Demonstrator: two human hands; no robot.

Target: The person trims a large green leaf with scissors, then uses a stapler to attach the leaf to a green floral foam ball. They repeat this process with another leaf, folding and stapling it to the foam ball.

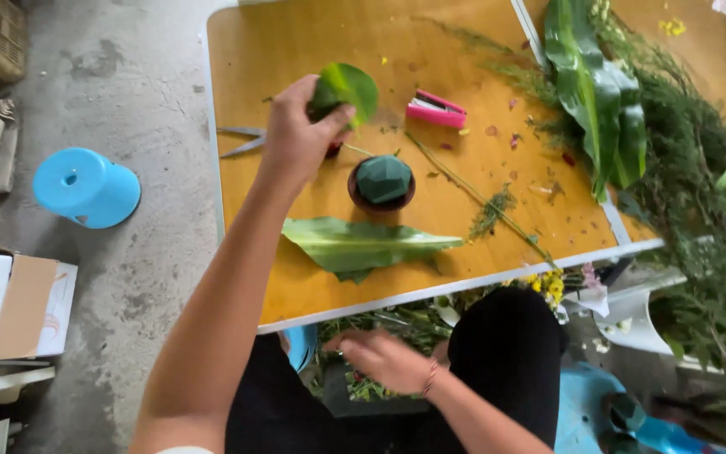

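Head view, left hand gripping rolled leaf

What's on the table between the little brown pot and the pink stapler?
Nothing big. In the head view, the tabletop between the brown pot and the pink stapler shows only bare wood with tiny plant scraps.

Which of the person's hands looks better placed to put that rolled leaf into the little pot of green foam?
Probably the left hand: it holds the rolled leaf above the table, close to the pot of green foam. The right hand is down below the table edge among cut stems.
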